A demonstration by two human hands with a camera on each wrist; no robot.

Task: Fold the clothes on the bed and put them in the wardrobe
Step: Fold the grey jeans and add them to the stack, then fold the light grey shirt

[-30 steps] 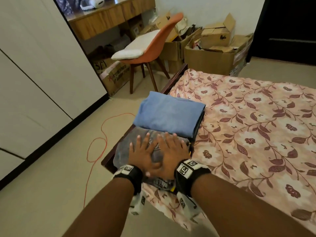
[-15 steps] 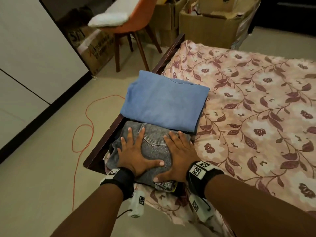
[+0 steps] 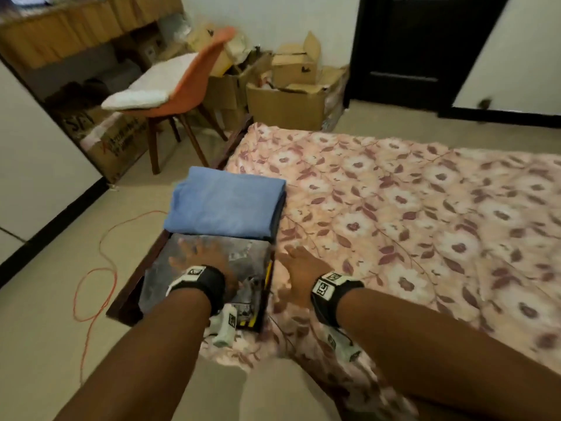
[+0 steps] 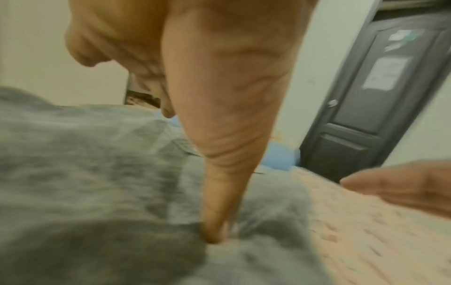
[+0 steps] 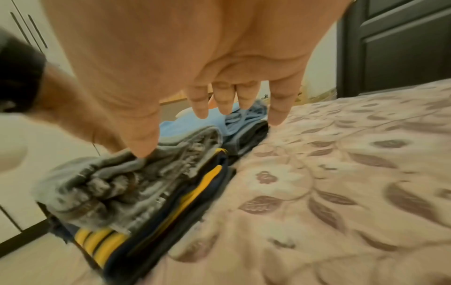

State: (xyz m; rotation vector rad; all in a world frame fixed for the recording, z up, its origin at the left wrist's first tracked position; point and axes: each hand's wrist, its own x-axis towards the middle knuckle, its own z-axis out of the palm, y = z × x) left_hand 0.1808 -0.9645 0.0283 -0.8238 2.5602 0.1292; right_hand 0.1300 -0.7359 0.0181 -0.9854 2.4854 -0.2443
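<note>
Now | grey jeans [image 3: 209,268]: soft, weighty stack at bed [image 3: 425,223] corner, lift from beneath | left hand [image 3: 200,258] pressing flat | right hand [image 3: 299,262] released, empty.

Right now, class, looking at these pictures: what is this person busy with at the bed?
A person is folding clothes at the corner of the bed. The left hand presses flat on the folded grey jeans, which top a pile with a dark, yellow-striped garment beneath. The right hand is open beside the pile, over the bedspread. A folded blue garment lies just beyond. Nothing is lifted yet.
</note>
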